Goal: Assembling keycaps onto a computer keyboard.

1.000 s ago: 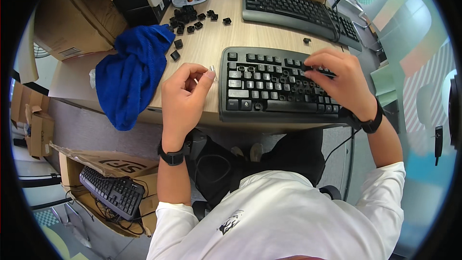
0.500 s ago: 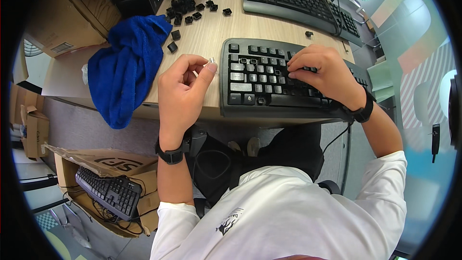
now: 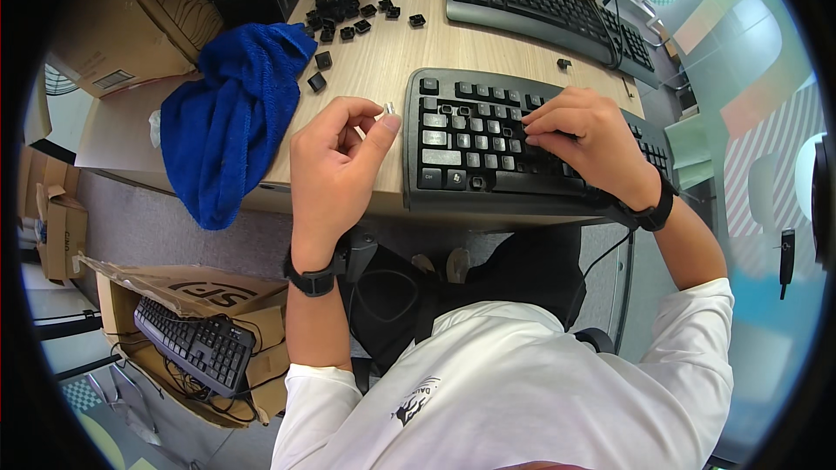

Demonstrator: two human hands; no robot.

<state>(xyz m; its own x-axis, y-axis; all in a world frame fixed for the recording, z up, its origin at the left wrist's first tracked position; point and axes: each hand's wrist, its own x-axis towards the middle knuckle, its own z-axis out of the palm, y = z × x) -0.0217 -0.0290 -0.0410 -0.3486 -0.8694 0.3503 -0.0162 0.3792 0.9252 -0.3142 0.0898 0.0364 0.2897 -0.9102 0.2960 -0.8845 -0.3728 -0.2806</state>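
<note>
A black keyboard [image 3: 475, 141] lies along the near edge of the desk, with shiny worn keycaps at its left and some bare key sockets among them. Beside its left end, my left hand [image 3: 341, 152] is closed in a pinch on a small, shiny, silvery-clear piece [image 3: 390, 110] whose kind I cannot make out. Over the middle of the keys, my right hand [image 3: 585, 132] has thumb and fingers pressed together, tips down at the key rows. What sits between those fingertips is hidden. Loose black keycaps [image 3: 335, 7] are heaped farther back on the desk.
A second black keyboard [image 3: 531, 9] stretches across the back, a single keycap [image 3: 564, 64] in front of it. A blue cloth [image 3: 231, 122] hangs over the desk's left edge. On the floor at lower left, an open carton [image 3: 109, 305] holds another keyboard [image 3: 196, 344].
The view has shifted slightly, so the desk items appear a little farther right. Both hands keep nearly the same pose, the right fingers still at the keys.
</note>
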